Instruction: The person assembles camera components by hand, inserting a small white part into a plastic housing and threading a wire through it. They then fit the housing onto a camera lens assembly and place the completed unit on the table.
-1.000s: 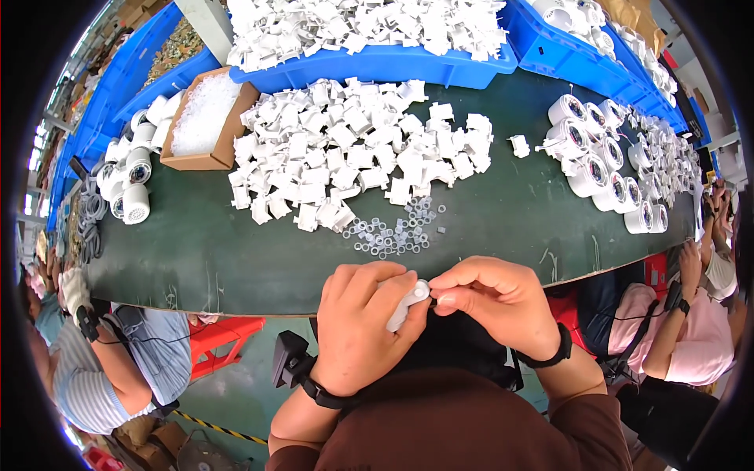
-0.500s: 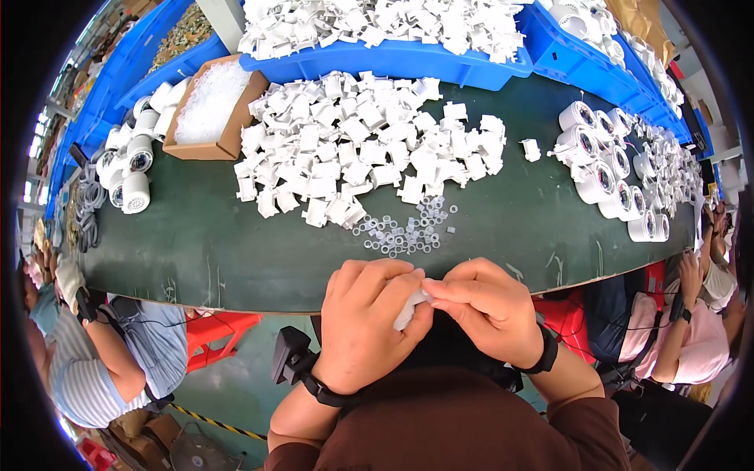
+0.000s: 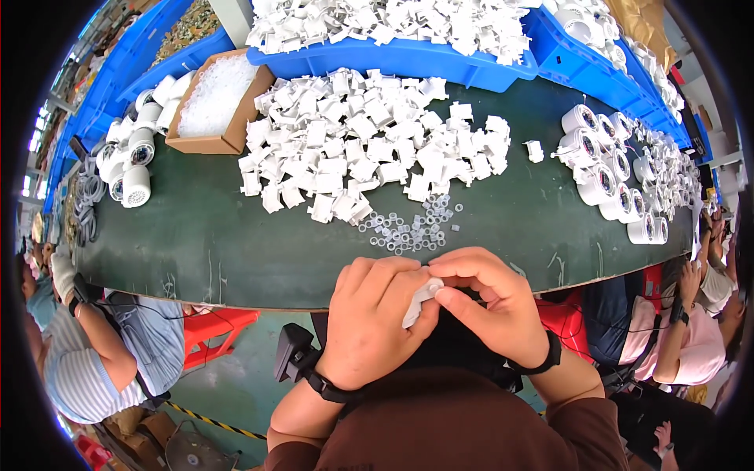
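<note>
Head cam, L fisheye: looks dn, fingers [image 3: 475,265] nr, bench [image 3: 271,263] beyond.

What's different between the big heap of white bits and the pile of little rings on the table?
The white bits are bright white, but the little rings look pale and cloudy. The white bits are bigger and blocky; the little rings are tiny and round. The little rings lie nearer the left hand and right hand, the white bits farther back. Both lie in loose heaps on the dark green table.
</note>
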{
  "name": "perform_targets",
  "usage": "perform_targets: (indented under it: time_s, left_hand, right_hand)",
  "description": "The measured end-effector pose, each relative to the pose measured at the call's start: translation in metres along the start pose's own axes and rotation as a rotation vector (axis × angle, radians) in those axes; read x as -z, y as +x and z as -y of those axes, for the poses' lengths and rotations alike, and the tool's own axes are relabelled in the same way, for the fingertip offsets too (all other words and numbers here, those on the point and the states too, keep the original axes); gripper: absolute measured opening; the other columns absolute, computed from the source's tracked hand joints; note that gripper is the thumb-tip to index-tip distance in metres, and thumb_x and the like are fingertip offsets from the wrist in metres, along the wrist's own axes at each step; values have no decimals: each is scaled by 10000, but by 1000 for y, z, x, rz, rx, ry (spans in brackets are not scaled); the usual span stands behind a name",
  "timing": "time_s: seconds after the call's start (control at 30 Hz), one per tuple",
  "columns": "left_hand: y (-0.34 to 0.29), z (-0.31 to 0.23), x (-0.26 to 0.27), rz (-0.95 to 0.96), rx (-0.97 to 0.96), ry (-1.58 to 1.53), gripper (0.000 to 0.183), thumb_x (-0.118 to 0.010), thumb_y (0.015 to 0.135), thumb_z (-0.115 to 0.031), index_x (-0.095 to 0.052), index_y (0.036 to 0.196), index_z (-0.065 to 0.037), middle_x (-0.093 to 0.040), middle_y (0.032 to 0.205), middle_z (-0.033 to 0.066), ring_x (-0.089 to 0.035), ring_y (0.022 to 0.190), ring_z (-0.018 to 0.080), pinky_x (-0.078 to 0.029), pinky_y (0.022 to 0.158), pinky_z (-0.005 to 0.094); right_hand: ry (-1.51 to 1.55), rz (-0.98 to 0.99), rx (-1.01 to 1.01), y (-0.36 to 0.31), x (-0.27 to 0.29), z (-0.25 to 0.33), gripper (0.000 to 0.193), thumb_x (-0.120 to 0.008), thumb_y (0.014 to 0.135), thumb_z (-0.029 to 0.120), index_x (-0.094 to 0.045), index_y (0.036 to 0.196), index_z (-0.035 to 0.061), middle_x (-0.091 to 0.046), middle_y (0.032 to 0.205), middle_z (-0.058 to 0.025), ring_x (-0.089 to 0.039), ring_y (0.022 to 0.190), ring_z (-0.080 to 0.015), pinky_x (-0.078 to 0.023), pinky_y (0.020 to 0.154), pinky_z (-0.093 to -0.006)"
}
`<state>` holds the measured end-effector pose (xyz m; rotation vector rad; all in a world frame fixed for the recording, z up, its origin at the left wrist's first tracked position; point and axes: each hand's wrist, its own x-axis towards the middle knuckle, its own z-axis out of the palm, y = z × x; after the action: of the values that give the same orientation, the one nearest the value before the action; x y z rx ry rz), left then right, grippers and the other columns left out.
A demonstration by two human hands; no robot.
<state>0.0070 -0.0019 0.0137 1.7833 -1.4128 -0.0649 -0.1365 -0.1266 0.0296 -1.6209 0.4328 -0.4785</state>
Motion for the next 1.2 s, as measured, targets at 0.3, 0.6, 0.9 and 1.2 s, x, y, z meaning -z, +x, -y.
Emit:
perform_targets:
  time_s: [0.3, 0.6, 0.9, 1.2]
  left_hand:
    - [-4, 4, -6, -64, -59, -17, 417, -814, 675, -29, -587, 1021, -81, -661, 1046, 87, -627, 882, 292, -480, 741, 408]
    - [-7, 7, -8, -133, -63, -7, 389, -851, 695, -48, -637, 1013, -116, -657, 1027, 78, -610, 855, 282, -478, 700, 382]
    - [-9, 10, -2, -109, -65, -30, 372, -852, 696, -30, -662, 1005, -113, -662, 1049, 81, -606, 867, 279, -485, 696, 369]
    - [-2, 8, 5, -66, -76, -6, 311, -839, 684, -48, -680, 944, -109, -671, 1025, 49, -613, 854, 281, -493, 709, 381]
  right_hand:
    - [310, 107, -344, 13, 3, 2, 157, -619, 958, -71, -629, 1104, -16, -662, 1074, -58, -639, 995, -114, -526, 900, -286]
    - [440, 58, -396, 11, 2, 3, 186, -607, 987, -40, -656, 1167, -39, -686, 1120, -94, -654, 1051, -144, -552, 928, -312]
    - [312, 114, -335, 10, 1, 0, 197, -568, 1020, -32, -661, 1193, -46, -685, 1184, -114, -657, 1087, -160, -568, 950, -324]
    - [347, 75, -159, 7, -11, -12, 157, -574, 1004, -46, -654, 1127, 10, -648, 1072, -58, -623, 950, -98, -514, 818, -255]
